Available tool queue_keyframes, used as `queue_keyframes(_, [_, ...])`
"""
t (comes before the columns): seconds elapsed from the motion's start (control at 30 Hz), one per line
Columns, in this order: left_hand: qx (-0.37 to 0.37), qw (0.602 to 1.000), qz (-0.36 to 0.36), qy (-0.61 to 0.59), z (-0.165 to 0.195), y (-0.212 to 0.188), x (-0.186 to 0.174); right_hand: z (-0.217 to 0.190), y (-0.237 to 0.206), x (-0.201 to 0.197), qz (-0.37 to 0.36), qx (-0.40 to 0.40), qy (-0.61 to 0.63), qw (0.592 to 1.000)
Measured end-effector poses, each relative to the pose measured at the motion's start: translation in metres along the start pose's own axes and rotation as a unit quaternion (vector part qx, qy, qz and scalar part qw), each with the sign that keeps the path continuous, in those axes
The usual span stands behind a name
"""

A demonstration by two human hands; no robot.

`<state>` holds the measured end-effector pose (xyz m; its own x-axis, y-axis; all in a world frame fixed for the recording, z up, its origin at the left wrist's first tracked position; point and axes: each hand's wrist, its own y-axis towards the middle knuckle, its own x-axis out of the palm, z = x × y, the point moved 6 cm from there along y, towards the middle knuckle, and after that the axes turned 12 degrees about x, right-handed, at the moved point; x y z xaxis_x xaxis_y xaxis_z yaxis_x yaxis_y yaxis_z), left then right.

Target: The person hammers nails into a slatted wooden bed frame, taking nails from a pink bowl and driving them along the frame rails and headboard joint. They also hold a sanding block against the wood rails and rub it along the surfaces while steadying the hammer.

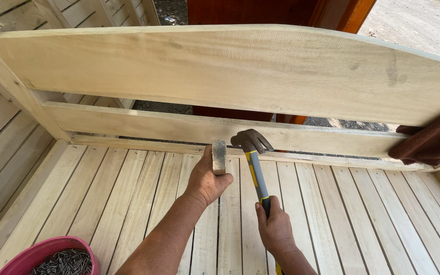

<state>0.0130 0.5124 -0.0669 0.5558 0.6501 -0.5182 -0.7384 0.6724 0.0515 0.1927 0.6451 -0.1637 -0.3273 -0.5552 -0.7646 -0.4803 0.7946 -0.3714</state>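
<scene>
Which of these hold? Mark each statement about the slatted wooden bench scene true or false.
1. The left hand holds a small pale wooden block upright on the slats. True.
2. The right hand grips a saw. False: it grips a claw hammer with a grey and yellow handle.
3. The pink plastic bowl holds metal nails. True.
4. A dark brown cloth hangs at the left. False: it hangs at the right.

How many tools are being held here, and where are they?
2. A claw hammer is gripped by the right hand, its head near the back rail. A small wooden block is held upright on the slats by the left hand. Others may sit outside view.
</scene>
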Motion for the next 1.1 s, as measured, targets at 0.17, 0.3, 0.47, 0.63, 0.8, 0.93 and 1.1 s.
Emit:
queue_keyframes(0.17, [0.006, 1.000, 0.003, -0.010, -0.003, 0.004, 0.003, -0.015, 0.016, 0.008, -0.043, 0.027, -0.088, 0.995])
queue_keyframes(0.3, [0.021, 0.999, 0.010, 0.024, -0.005, 0.003, 0.003, -0.007, 0.010, 0.003, -0.060, 0.051, -0.052, 0.996])
queue_keyframes(0.47, [0.020, 1.000, 0.016, -0.002, -0.005, 0.002, 0.003, -0.011, -0.001, -0.001, 0.015, -0.026, -0.011, 0.999])
queue_keyframes(0.63, [0.027, 1.000, 0.008, 0.001, 0.001, -0.001, 0.001, -0.014, 0.016, 0.007, -0.060, 0.049, -0.086, 0.993])
queue_keyframes(0.8, [-0.002, 1.000, -0.007, 0.000, -0.001, -0.002, -0.001, -0.001, 0.008, -0.004, -0.057, 0.060, -0.062, 0.995])
queue_keyframes(0.93, [-0.011, 1.000, -0.010, 0.007, -0.002, 0.000, 0.000, -0.005, 0.004, -0.004, -0.010, 0.009, -0.045, 0.999])
queue_keyframes(1.1, [0.009, 1.000, -0.003, -0.004, -0.001, 0.001, 0.001, -0.026, 0.021, 0.000, -0.033, 0.012, -0.148, 0.988])
